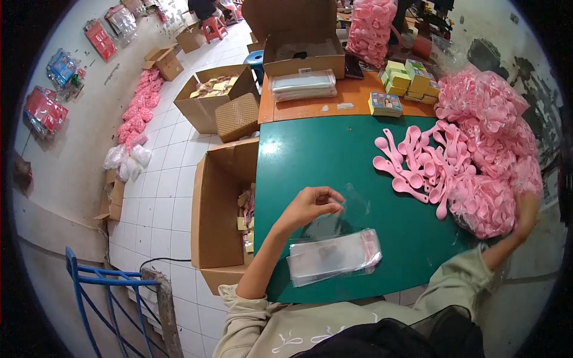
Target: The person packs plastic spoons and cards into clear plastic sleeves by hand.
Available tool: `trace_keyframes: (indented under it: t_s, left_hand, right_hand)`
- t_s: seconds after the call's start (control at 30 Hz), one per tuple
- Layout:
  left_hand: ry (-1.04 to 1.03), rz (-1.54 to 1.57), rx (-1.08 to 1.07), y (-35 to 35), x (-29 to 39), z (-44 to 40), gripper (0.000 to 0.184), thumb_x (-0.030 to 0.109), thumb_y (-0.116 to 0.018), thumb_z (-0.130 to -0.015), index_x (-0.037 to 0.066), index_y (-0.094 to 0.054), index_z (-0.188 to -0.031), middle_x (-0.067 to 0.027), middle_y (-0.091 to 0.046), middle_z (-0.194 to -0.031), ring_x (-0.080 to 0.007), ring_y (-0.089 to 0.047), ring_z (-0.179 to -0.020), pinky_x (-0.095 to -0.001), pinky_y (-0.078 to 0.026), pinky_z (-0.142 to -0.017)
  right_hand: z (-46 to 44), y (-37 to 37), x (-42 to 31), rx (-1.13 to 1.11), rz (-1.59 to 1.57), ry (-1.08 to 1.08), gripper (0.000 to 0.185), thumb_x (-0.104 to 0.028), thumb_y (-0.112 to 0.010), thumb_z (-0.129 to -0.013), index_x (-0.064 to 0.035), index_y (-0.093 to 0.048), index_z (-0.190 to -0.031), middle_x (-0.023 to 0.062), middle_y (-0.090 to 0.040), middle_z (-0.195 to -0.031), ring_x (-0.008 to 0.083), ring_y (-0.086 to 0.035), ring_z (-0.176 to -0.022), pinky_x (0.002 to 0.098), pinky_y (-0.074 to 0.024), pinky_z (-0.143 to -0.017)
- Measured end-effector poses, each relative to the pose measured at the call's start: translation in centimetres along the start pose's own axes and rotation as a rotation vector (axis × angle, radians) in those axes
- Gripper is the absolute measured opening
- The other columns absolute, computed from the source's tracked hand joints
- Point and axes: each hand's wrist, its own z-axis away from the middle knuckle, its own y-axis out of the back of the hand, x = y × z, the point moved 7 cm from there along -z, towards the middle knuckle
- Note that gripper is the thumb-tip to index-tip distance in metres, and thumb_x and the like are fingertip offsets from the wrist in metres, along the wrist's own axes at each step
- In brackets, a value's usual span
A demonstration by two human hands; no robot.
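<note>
My left hand (315,206) is above the green table (310,161), its fingers curled in a pinch on a clear plastic bag (355,201). Just below it lies a stack of clear plastic sleeves (334,256). At the right edge, my right hand (526,213) is against the side of a bag of pink spoons (486,206); its fingers are hidden behind the plastic. Loose pink spoons (412,158) are spread in a pile to the left of that bag.
Large bags of pink spoons (483,107) rise at the right. Small card stacks (385,103) and packed sleeves (303,85) sit on the orange table (292,111). An open cardboard box (215,209) stands left of the table. A person (205,8) is far back.
</note>
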Motion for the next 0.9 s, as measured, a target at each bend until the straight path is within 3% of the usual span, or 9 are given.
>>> trace_keyframes:
  t_s: [0.03, 0.1, 0.17, 0.23, 0.3, 0.4, 0.73, 0.77, 0.9]
  left_hand:
    - [0.005, -0.009, 0.002, 0.0, -0.1, 0.1, 0.021, 0.014, -0.064, -0.083, 0.001, -0.059, -0.099, -0.0074, -0.065, -0.087, -0.0122, -0.061, -0.083, -0.025, -0.049, -0.075]
    - [-0.027, -0.007, 0.008, 0.2, -0.4, -0.1, 0.02, 0.015, -0.063, -0.084, 0.001, -0.058, -0.097, -0.0078, -0.065, -0.089, -0.0128, -0.061, -0.084, -0.0251, -0.049, -0.075]
    - [-0.06, 0.012, 0.008, 0.2, -0.2, -0.4, 0.019, 0.016, -0.063, -0.084, 0.002, -0.057, -0.096, -0.008, -0.064, -0.091, -0.0131, -0.061, -0.085, -0.0252, -0.049, -0.075]
    - [-0.083, 0.059, 0.02, 0.0, -0.2, -0.3, 0.018, 0.017, -0.062, -0.085, 0.003, -0.056, -0.094, -0.0079, -0.064, -0.093, -0.0132, -0.06, -0.086, -0.0251, -0.049, -0.075]
    - [-0.035, 0.094, 0.047, -0.2, 0.2, -0.1, 0.018, 0.016, -0.062, -0.085, 0.003, -0.055, -0.095, -0.008, -0.063, -0.092, -0.0132, -0.061, -0.085, -0.0251, -0.049, -0.074]
    - [-0.046, 0.151, 0.062, -0.1, -0.3, 0.0, 0.018, 0.015, -0.063, -0.084, 0.002, -0.055, -0.094, -0.0087, -0.064, -0.091, -0.0132, -0.062, -0.083, -0.0247, -0.05, -0.074]
    - [-0.033, 0.114, 0.027, -0.7, -0.3, -0.6, 0.021, 0.015, -0.065, -0.083, -0.001, -0.06, -0.094, -0.0083, -0.065, -0.083, -0.0127, -0.063, -0.082, -0.0245, -0.05, -0.072]
    - [-0.047, 0.094, 0.039, -0.6, 0.2, -0.8, 0.021, 0.016, -0.065, -0.083, -0.001, -0.061, -0.094, -0.0084, -0.066, -0.084, -0.0129, -0.063, -0.081, -0.0249, -0.05, -0.072]
    - [-0.076, 0.034, 0.03, 0.2, 2.4, -2.4, 0.025, 0.023, -0.063, -0.085, 0.0, -0.062, -0.095, -0.0087, -0.066, -0.086, -0.0134, -0.063, -0.081, -0.0258, -0.05, -0.072]
  right_hand:
    - [-0.8, -1.4, 0.4, 0.507, -0.589, 0.295, 0.058, -0.044, -0.049, -0.088, 0.0017, -0.048, -0.123, 0.0206, -0.057, -0.113, 0.0332, -0.058, -0.096, 0.0397, -0.0419, -0.087]
    - [4.2, 1.0, -5.8, 0.268, -1.143, 0.431, 0.036, -0.024, -0.059, -0.084, 0.0003, -0.055, -0.111, 0.013, -0.062, -0.095, 0.0198, -0.058, -0.079, 0.0308, -0.0452, -0.073]
    - [6.4, -1.2, -12.1, 0.169, -1.125, 0.815, 0.032, -0.019, -0.061, -0.08, -0.0008, -0.057, -0.106, 0.0108, -0.062, -0.095, 0.0189, -0.058, -0.081, 0.0309, -0.0447, -0.073]
    - [11.4, -2.0, -19.4, -0.277, -1.108, 1.023, 0.029, -0.015, -0.064, -0.077, -0.0017, -0.058, -0.101, 0.0102, -0.061, -0.091, 0.0207, -0.058, -0.081, 0.0323, -0.0445, -0.073]
    - [12.5, -5.4, -23.0, 0.054, -0.753, 1.08, 0.022, -0.012, -0.067, -0.072, -0.0021, -0.06, -0.091, 0.0114, -0.059, -0.093, 0.0273, -0.055, -0.09, 0.0365, -0.0437, -0.077]
    - [14.0, -6.3, -24.5, 0.378, -0.702, 1.036, 0.018, -0.01, -0.067, -0.069, -0.0022, -0.056, -0.082, 0.0131, -0.052, -0.08, 0.0314, -0.052, -0.079, 0.0387, -0.042, -0.07]
    - [14.1, -2.3, -23.0, -0.156, -1.125, 1.117, 0.015, -0.006, -0.057, -0.083, -0.0017, -0.06, -0.096, 0.0111, -0.056, -0.08, 0.0212, -0.054, -0.065, 0.0315, -0.0441, -0.059]
    - [15.2, 0.4, -23.2, -0.106, -1.16, 1.195, 0.019, -0.005, -0.052, -0.086, -0.0029, -0.061, -0.103, 0.0092, -0.056, -0.077, 0.0144, -0.054, -0.064, 0.0275, -0.0444, -0.056]
    - [16.1, 5.9, -25.6, 0.047, -1.186, 1.262, 0.02, -0.005, -0.057, -0.083, -0.0014, -0.06, -0.103, 0.0077, -0.058, -0.072, 0.0124, -0.055, -0.059, 0.0243, -0.0433, -0.052]
